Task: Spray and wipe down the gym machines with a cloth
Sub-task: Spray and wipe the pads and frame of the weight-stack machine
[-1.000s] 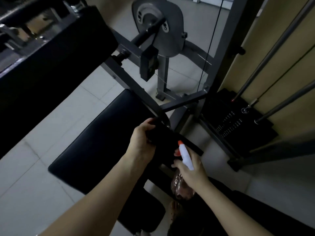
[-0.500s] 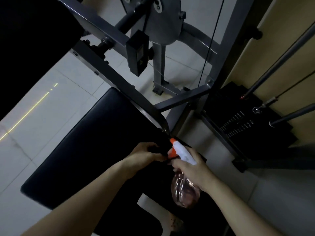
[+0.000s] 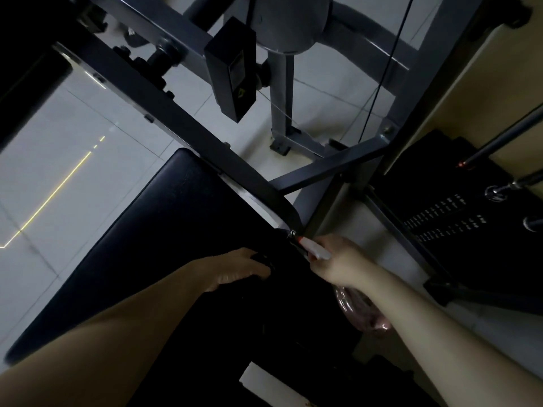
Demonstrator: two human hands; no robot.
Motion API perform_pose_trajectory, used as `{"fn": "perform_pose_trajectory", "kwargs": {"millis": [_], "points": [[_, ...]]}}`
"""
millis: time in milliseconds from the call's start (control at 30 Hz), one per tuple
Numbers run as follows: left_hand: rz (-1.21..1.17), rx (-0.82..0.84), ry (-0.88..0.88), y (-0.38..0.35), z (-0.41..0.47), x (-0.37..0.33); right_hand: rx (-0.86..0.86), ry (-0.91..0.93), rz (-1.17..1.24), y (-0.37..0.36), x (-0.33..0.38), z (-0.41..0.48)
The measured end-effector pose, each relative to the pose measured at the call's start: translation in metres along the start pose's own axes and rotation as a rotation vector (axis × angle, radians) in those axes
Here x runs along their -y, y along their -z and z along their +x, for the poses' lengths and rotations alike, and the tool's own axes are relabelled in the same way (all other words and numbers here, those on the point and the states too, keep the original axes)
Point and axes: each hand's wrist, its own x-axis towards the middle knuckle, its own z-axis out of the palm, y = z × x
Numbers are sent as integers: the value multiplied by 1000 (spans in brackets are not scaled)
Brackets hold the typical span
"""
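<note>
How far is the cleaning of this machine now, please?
Done: cannot tell; the dim view shows no wet marks on the seat pad. In hand: the left hand grips a dark cloth at the pad's end, the right hand holds the spray bottle, nozzle near the lower end of the frame bar. Left, probably: the bars and weight stack.

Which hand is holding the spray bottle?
The right hand, with the white-topped spray bottle in its grip; the left hand grips only a dark cloth.

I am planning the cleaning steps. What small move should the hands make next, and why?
Probably squeeze the trigger: the right hand points the spray bottle nozzle at the frame end, beside the dark cloth the left hand grips, ready to wipe.
</note>
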Motion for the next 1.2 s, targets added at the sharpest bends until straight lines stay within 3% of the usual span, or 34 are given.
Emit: {"fn": "perform_pose_trajectory", "kwargs": {"millis": [367,933,1200], "points": [[-23,-104,-137,-11,12,8,-1,-27,0,-5,-31,8],[8,-154,-84,-15,15,6,-13,-8,-51,-31,-86,-37],[-12,-157,-69,-17,9,-1,-44,-65,81,-44,-115,-62]]}}
